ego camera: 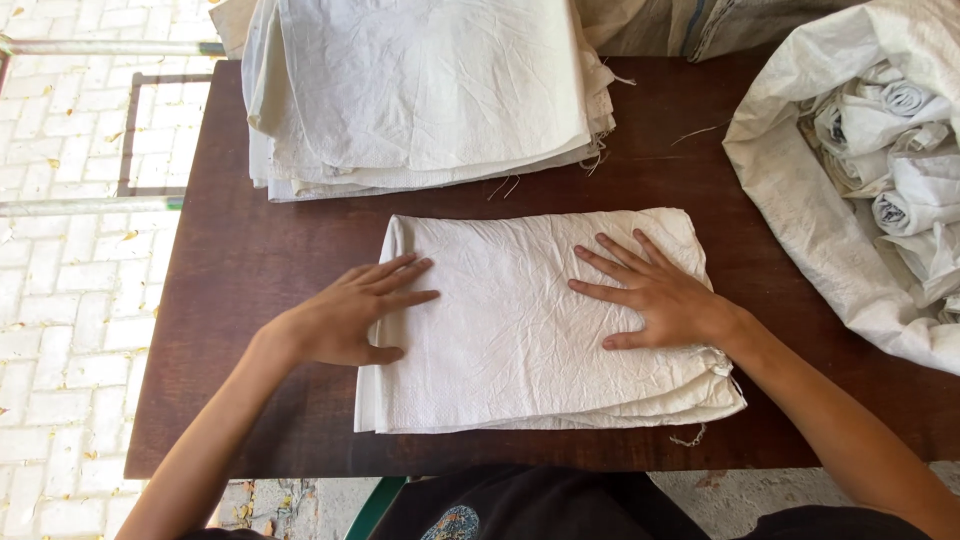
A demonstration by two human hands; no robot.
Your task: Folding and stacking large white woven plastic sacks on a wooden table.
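Observation:
A folded white woven sack lies flat on the dark brown table, near its front edge. My left hand rests palm down on the sack's left edge, fingers spread and pointing right. My right hand presses flat on the sack's right part, fingers spread and pointing left. Neither hand grips anything.
A stack of folded white sacks sits at the table's back. A large open white bag holding several rolled sacks lies at the right. Pale brick paving and a metal frame are on the left.

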